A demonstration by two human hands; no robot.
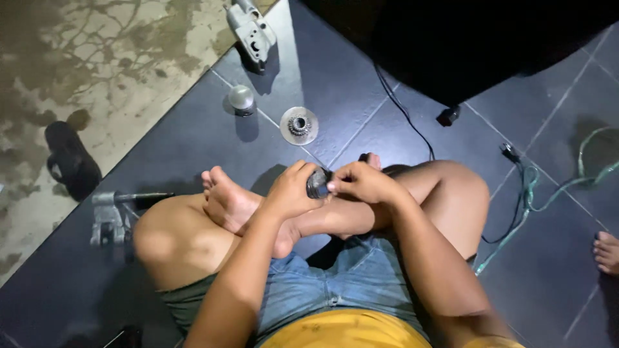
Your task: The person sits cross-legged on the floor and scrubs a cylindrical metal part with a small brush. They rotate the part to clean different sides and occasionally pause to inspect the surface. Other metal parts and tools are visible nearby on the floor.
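Note:
I sit cross-legged on a dark tiled floor. My left hand grips a small dark round metal part held above my crossed legs. My right hand meets it from the right, fingertips pinching the part's edge. Both hands are closed around the same piece, and most of it is hidden by my fingers. On the floor ahead lie a shiny disc with a toothed gear hub and a small rounded metal cap.
A grey cast metal housing lies at the far edge of the tiles. Another metal assembly with a shaft rests by my left knee. A black sandal sits on stained concrete. Cables trail at right, near another person's foot.

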